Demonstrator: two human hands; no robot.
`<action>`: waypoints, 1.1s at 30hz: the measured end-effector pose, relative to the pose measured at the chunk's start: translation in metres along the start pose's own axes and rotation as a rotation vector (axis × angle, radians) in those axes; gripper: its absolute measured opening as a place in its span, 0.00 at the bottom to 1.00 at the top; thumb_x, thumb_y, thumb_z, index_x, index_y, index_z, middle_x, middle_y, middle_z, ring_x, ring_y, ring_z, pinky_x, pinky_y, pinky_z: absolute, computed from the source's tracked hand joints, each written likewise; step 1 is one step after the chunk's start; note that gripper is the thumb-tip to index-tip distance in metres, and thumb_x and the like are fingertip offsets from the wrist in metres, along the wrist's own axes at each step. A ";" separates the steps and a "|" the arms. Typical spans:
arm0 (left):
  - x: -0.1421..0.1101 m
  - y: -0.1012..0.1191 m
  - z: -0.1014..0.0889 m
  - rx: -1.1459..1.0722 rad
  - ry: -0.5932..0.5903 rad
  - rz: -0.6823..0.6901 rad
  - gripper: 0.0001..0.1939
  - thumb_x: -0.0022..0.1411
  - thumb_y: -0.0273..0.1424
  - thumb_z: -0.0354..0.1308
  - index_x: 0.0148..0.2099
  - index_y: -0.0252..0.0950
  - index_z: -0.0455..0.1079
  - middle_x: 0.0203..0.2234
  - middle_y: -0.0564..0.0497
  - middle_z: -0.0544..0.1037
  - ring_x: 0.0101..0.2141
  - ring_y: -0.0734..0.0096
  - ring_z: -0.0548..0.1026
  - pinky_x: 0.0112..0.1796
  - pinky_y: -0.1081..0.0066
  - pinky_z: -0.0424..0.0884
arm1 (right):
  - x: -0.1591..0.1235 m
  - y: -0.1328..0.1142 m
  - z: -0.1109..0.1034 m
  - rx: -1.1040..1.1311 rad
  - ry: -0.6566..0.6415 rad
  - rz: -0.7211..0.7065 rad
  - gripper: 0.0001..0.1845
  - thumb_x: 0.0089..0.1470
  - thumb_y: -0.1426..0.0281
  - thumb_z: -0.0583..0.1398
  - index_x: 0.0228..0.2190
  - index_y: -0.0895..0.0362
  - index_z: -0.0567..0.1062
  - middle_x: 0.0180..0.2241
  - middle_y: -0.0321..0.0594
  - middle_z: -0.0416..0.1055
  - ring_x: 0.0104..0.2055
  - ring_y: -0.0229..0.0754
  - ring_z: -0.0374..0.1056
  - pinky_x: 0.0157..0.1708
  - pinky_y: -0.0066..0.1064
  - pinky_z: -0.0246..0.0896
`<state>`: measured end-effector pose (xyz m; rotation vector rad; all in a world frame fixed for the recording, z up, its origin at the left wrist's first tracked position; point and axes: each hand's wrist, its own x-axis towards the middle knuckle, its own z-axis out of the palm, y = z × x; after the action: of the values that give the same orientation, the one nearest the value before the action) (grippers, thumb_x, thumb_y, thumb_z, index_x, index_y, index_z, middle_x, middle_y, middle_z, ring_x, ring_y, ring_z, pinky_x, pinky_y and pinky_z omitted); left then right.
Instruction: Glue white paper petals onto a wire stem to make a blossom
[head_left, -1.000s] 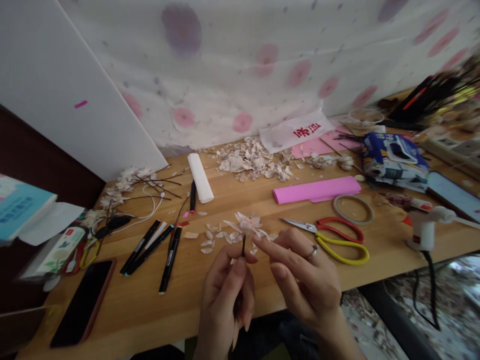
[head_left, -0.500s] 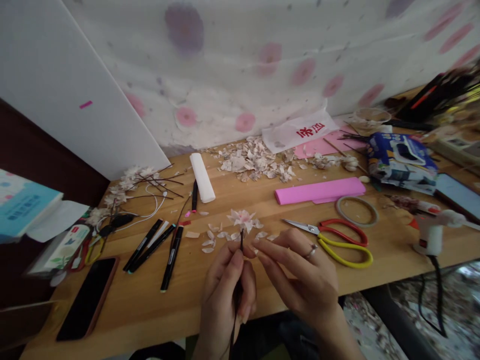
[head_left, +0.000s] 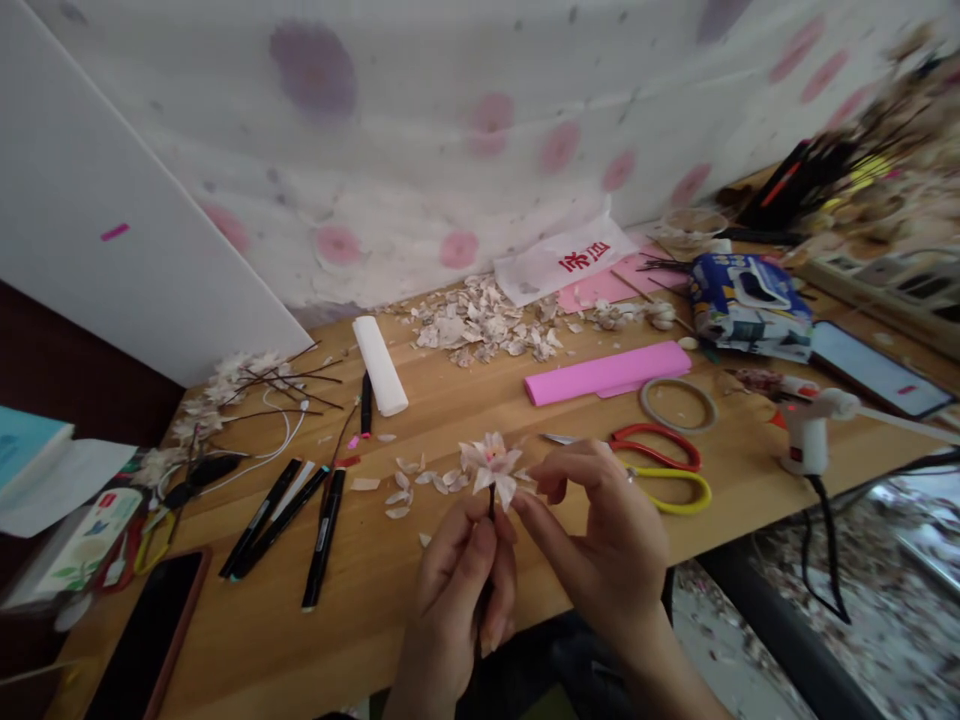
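Note:
My left hand [head_left: 469, 580] is closed around the thin dark stem of a handmade flower [head_left: 491, 462], holding it upright above the table. Pale pointed petals spread around a pink centre at the stem's top. Close by on the right is my right hand [head_left: 592, 530], its thumb tip beside the lower petals and its index finger bent, with a gap between them. Whether the thumb touches a petal I cannot tell. Loose pale petals [head_left: 401, 492] lie on the wood behind my left hand. Scissors [head_left: 671, 490] with red and yellow handles are partly hidden behind my right hand.
Black markers [head_left: 324, 540] and a phone [head_left: 150, 640] lie at left. A petal heap [head_left: 480, 320], a white roll [head_left: 380, 365] and folded pink paper [head_left: 607, 372] lie farther back. At right are a tape ring [head_left: 679, 405], a wipes pack [head_left: 750, 305] and a glue gun [head_left: 808, 440].
The flower has tilted so that its face shows more. My right hand's fingers have drawn back from the stem and curled. The whole view has shifted, with the table's things now farther left.

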<state>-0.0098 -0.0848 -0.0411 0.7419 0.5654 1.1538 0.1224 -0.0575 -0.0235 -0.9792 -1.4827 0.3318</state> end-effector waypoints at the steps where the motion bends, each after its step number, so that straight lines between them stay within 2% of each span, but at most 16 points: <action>1: 0.000 -0.001 0.000 -0.022 -0.029 -0.002 0.13 0.76 0.36 0.52 0.43 0.43 0.78 0.12 0.64 0.56 0.11 0.83 0.45 0.14 0.85 0.52 | 0.000 -0.001 -0.001 0.018 -0.006 0.011 0.09 0.60 0.77 0.65 0.37 0.53 0.71 0.29 0.29 0.66 0.31 0.34 0.62 0.32 0.26 0.61; 6: -0.002 -0.004 0.000 -0.080 -0.130 -0.002 0.15 0.77 0.36 0.51 0.44 0.46 0.80 0.13 0.63 0.55 0.11 0.83 0.44 0.13 0.83 0.47 | -0.002 -0.005 -0.004 0.106 -0.090 0.109 0.07 0.60 0.69 0.68 0.38 0.53 0.75 0.31 0.30 0.70 0.32 0.34 0.63 0.33 0.25 0.62; 10: -0.005 -0.006 -0.003 -0.084 -0.174 0.005 0.16 0.77 0.36 0.50 0.50 0.45 0.81 0.12 0.64 0.55 0.10 0.84 0.45 0.12 0.83 0.48 | -0.002 -0.009 -0.004 0.119 -0.084 0.136 0.05 0.59 0.70 0.68 0.35 0.54 0.75 0.29 0.29 0.69 0.30 0.32 0.63 0.31 0.23 0.61; 19: -0.007 -0.008 -0.001 -0.077 -0.161 -0.005 0.16 0.77 0.35 0.51 0.55 0.48 0.80 0.13 0.63 0.54 0.11 0.83 0.45 0.12 0.82 0.45 | -0.001 -0.014 0.001 0.161 -0.076 0.198 0.08 0.57 0.75 0.66 0.27 0.55 0.74 0.24 0.28 0.66 0.27 0.31 0.62 0.28 0.22 0.59; 26: -0.002 -0.007 0.000 -0.146 -0.207 -0.021 0.14 0.76 0.35 0.53 0.52 0.46 0.81 0.12 0.63 0.53 0.10 0.84 0.45 0.11 0.80 0.40 | -0.002 -0.014 -0.004 0.273 -0.136 0.296 0.09 0.57 0.74 0.66 0.26 0.55 0.74 0.24 0.29 0.66 0.28 0.33 0.63 0.30 0.25 0.58; 30: -0.001 -0.006 -0.001 -0.199 -0.271 -0.038 0.13 0.76 0.36 0.54 0.51 0.45 0.81 0.12 0.64 0.54 0.09 0.85 0.45 0.10 0.83 0.42 | 0.001 -0.016 -0.005 0.359 -0.159 0.342 0.09 0.56 0.72 0.67 0.26 0.55 0.74 0.24 0.29 0.66 0.27 0.33 0.62 0.28 0.26 0.57; 33: -0.003 -0.008 -0.005 -0.229 -0.309 -0.069 0.14 0.76 0.36 0.53 0.47 0.43 0.80 0.11 0.64 0.56 0.08 0.86 0.45 0.09 0.84 0.43 | 0.003 -0.017 -0.006 0.433 -0.171 0.385 0.13 0.57 0.68 0.69 0.24 0.55 0.73 0.23 0.30 0.66 0.27 0.34 0.61 0.28 0.27 0.57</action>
<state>-0.0090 -0.0880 -0.0503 0.6800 0.1947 0.9958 0.1219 -0.0673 -0.0088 -0.8914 -1.2882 0.9929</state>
